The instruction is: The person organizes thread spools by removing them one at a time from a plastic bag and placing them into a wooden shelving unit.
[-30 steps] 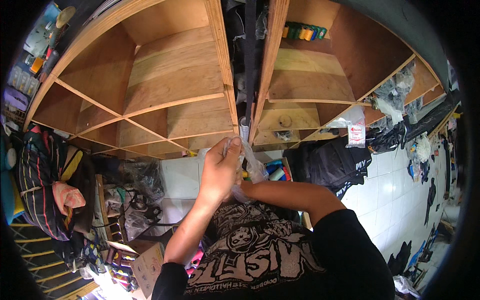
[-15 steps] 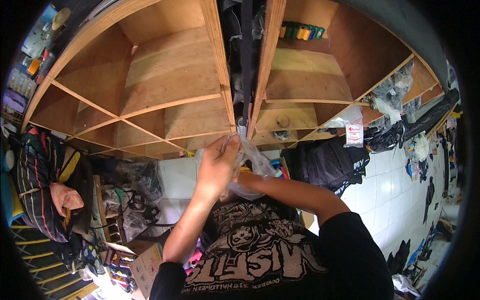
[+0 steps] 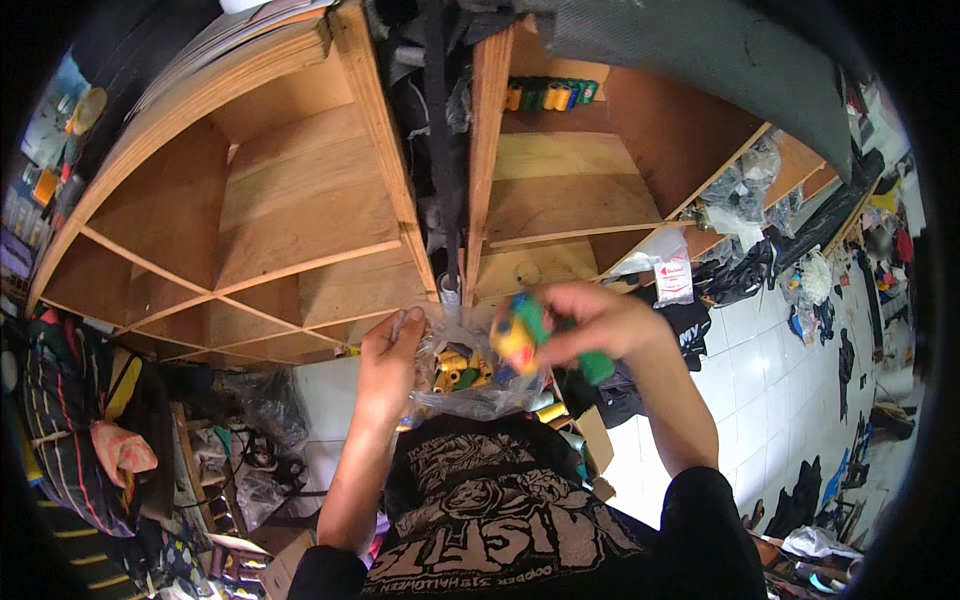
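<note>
Here, left hand (image 3: 388,360) raised at chest height, fingers pinched shut on the rim of a clear plastic bag (image 3: 470,385). Right hand (image 3: 590,320) at three o'clock of the bag, closed around a cluster of thread spools (image 3: 520,335), yellow, green and blue, blurred, lifted just above the bag's mouth. Inside the bag, more yellow and green spools. Behind, at twelve o'clock, wooden shelves (image 3: 300,220) with a row of spools (image 3: 550,95) in the upper right compartment. White tiled floor (image 3: 770,350) at three o'clock, strewn with dark cloth.
</note>
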{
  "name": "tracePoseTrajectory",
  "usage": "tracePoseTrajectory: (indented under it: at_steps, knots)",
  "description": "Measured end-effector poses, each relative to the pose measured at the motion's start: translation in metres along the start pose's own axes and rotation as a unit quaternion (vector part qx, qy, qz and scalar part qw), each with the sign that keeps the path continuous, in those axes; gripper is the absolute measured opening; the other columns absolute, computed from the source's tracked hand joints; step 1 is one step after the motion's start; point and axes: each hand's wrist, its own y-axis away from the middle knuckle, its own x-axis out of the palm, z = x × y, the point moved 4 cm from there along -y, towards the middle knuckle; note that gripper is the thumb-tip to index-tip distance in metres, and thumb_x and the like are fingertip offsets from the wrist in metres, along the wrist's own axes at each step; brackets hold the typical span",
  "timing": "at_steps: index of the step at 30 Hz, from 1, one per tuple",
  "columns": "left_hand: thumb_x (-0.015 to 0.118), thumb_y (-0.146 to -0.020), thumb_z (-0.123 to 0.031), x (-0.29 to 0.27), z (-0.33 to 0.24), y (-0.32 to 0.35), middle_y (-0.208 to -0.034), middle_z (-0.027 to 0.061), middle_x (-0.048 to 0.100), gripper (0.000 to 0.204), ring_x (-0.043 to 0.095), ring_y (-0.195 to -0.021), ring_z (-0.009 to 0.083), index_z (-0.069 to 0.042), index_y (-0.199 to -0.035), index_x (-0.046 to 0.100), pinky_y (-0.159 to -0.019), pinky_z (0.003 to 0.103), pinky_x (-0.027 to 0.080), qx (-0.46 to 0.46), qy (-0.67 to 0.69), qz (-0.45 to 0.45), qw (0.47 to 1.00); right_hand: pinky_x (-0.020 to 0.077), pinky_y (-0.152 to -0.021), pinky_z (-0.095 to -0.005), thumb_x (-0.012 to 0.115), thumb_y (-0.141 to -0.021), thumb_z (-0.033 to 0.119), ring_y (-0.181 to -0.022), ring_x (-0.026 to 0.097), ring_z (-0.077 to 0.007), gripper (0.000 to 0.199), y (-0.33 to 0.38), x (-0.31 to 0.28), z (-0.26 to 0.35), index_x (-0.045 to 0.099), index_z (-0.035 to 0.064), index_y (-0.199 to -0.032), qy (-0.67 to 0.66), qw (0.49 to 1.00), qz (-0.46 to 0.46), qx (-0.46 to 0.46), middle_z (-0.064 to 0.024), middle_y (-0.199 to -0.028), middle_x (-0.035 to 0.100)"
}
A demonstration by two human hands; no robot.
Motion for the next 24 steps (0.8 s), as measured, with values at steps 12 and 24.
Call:
tracePoseTrajectory:
  at_steps: [12, 24]
  knots:
    - [0.051, -0.09, -0.026, -0.005, 0.011, -0.007, -0.061, -0.0029, 0.042, 0.023, 0.032, -0.04, 0.0048, -0.007, -0.077, 0.05, -0.034, 0.021, 0.025, 0.038, 0.001, -0.019, 0.999, 0.0443, -0.068, -0.0286, 0.07, -0.065, 0.012, -0.082, 0.054, -0.0161, 0.038, -0.114, -0.211, -0.057, 0.056, 0.0006, -0.099, 0.178, 0.952, -0.219, 0.12, -0.0065, -0.089, 0.058]
    - [0.05, -0.091, -0.027, -0.009, 0.016, -0.006, -0.06, -0.0052, 0.037, 0.024, 0.03, -0.04, 0.0035, -0.009, -0.074, 0.048, -0.035, 0.02, 0.026, -0.04, 0.033, -0.031, 0.998, 0.0454, -0.077, -0.032, 0.061, -0.081, 0.036, -0.086, 0.06, -0.025, 0.043, -0.073, -0.258, -0.067, 0.059, -0.0018, -0.101, 0.223, 0.844, -0.488, -0.025, -0.0156, -0.094, 0.062]
